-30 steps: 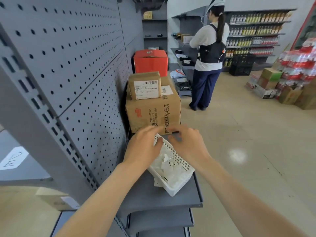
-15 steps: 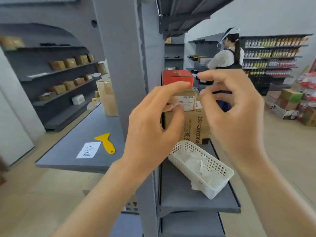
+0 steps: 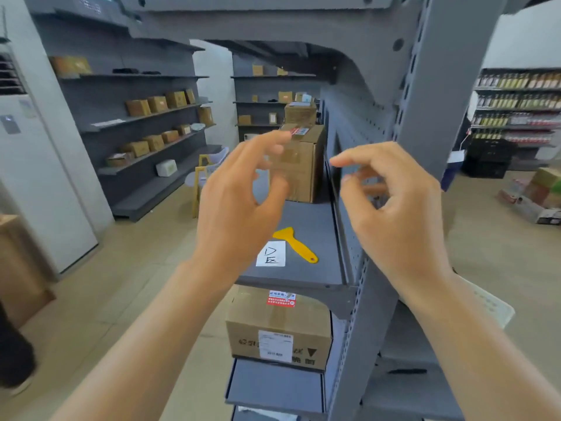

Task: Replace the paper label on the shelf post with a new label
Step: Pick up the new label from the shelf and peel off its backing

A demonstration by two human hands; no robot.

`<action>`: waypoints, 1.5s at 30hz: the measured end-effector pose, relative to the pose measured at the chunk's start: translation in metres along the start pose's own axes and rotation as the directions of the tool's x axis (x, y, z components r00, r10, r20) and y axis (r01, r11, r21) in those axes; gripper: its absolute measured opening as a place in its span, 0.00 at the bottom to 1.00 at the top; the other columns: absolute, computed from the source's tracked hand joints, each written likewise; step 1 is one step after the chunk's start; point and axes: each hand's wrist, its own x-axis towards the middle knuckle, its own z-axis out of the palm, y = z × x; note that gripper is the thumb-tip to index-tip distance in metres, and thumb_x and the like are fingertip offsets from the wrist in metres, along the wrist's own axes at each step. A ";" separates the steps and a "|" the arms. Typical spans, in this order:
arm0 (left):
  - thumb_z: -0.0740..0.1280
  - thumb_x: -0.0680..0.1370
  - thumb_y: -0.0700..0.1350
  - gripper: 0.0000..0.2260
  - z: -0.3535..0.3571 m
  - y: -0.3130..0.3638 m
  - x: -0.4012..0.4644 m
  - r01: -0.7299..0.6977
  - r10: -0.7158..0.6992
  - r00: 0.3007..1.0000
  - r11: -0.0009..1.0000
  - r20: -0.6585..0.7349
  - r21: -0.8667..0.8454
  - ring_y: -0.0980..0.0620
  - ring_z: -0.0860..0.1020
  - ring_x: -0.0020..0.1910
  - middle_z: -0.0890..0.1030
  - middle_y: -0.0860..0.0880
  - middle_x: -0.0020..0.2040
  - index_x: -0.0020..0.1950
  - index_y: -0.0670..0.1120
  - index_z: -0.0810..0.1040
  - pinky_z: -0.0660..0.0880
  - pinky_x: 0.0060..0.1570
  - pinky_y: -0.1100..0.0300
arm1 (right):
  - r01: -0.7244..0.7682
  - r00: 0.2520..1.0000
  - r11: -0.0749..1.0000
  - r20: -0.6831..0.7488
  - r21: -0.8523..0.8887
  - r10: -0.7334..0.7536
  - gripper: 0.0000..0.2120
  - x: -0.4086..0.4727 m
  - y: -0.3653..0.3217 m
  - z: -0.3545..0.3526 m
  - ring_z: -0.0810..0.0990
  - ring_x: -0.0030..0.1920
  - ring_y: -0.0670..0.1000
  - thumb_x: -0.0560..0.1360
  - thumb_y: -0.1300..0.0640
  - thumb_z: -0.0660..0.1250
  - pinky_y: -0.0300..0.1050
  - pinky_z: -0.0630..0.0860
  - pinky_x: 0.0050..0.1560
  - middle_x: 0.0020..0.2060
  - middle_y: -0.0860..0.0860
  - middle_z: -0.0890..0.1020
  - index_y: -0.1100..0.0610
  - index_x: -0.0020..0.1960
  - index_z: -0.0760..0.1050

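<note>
A grey slotted shelf post [image 3: 423,123] rises at the right of centre; I see no label on the part in view. A white paper label [image 3: 271,254] with handwritten marks lies flat on the grey shelf [image 3: 306,212], touching a yellow plastic scraper [image 3: 296,243]. My left hand [image 3: 239,205] hovers above the shelf, left of the post, fingers spread and empty. My right hand [image 3: 397,211] is raised in front of the post, fingers loosely curled, thumb and forefinger slightly apart with nothing visible between them.
A tall cardboard box [image 3: 299,165] stands at the far end of the shelf; another box [image 3: 277,326] sits on the shelf below. A white basket's [image 3: 493,303] corner shows behind my right forearm. Wall shelves [image 3: 145,117] with boxes line the left aisle.
My hands left the white basket, rose and moved apart. The view swung from the post's right side to its left, bringing the label and scraper under my hands.
</note>
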 end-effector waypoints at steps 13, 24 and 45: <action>0.64 0.81 0.47 0.15 0.031 -0.123 -0.049 0.160 -0.350 0.779 0.913 0.520 0.375 0.48 0.73 0.69 0.83 0.50 0.62 0.67 0.53 0.80 0.75 0.62 0.49 | -0.161 0.693 0.882 0.586 -0.443 0.420 0.18 -0.020 0.069 0.095 0.70 0.72 0.51 0.80 0.57 0.64 0.47 0.68 0.67 0.68 0.47 0.80 0.49 0.70 0.78; 0.55 0.83 0.56 0.20 0.023 -0.149 -0.077 0.054 -0.312 0.727 0.914 0.612 0.402 0.44 0.69 0.75 0.80 0.50 0.69 0.66 0.53 0.81 0.63 0.77 0.46 | 0.040 0.502 0.894 0.782 -0.447 0.369 0.18 -0.051 0.091 0.113 0.61 0.79 0.52 0.81 0.44 0.63 0.55 0.67 0.72 0.67 0.46 0.80 0.53 0.63 0.81; 0.74 0.77 0.45 0.15 0.016 -0.115 -0.090 0.499 -0.505 0.722 0.853 0.473 0.150 0.55 0.76 0.56 0.82 0.55 0.55 0.57 0.55 0.72 0.70 0.49 0.64 | 0.121 0.642 0.949 0.752 -0.292 0.149 0.14 -0.076 0.088 0.098 0.75 0.66 0.47 0.75 0.53 0.74 0.50 0.78 0.59 0.66 0.42 0.79 0.45 0.60 0.84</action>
